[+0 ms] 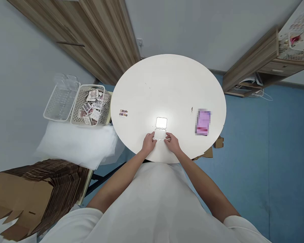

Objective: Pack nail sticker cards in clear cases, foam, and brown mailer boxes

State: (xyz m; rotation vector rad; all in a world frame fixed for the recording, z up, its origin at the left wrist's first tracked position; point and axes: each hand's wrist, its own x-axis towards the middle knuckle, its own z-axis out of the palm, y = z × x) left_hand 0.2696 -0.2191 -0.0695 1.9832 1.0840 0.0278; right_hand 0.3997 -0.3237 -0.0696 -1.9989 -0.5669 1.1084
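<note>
A small clear hinged case (160, 134) lies opened out flat near the front edge of the round white table (167, 81), its lid folded away from me and catching the light. My left hand (149, 143) grips the left side of the case's near half. On the opposite side, my right hand (172, 143) pinches the right edge between thumb and fingers. Nothing can be made out inside the case. To the left on the table lies a card with two rows of small coloured round pieces (123, 113).
A blurred-out purple item (203, 122) lies on the table's right. Left of the table stand a white basket of carded packets (91, 105), an emptier basket (58, 104), white sheets (78, 140) and stacked folded cardboard (40, 195). A wooden shelf unit (253, 60) is at right.
</note>
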